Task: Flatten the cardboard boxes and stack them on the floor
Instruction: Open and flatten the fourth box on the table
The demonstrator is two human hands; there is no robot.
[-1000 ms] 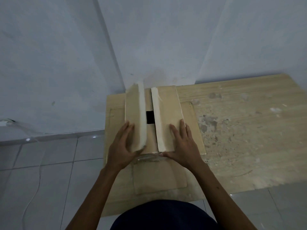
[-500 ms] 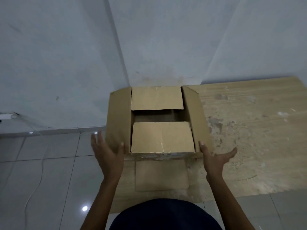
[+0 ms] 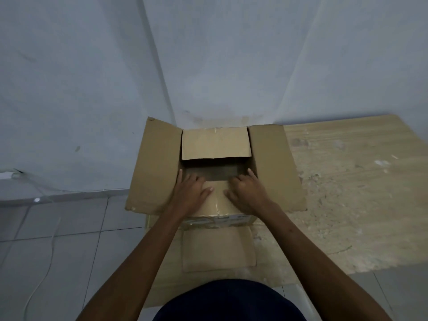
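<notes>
A brown cardboard box (image 3: 275,167) stands upright on the floor in front of me, near the wall corner. Its two long side flaps are folded outward. The far inner flap (image 3: 215,144) lies over the opening, and a dark gap shows behind the near inner flap (image 3: 217,198). My left hand (image 3: 192,192) and my right hand (image 3: 249,192) rest side by side on the near flap, their fingers hooked over its far edge into the gap. A flattened cardboard piece (image 3: 217,249) lies on the floor under and in front of the box.
A pale wooden sheet (image 3: 347,193) covers the floor under the box and to the right. Grey tiles (image 3: 69,239) lie on the left, with a white cable (image 3: 49,258) running across them. Walls meet in a corner just behind the box.
The two long top flaps were pushed apart and now lie outward. My hands swung out to the box's sides, then came back in onto the near inner flap.
</notes>
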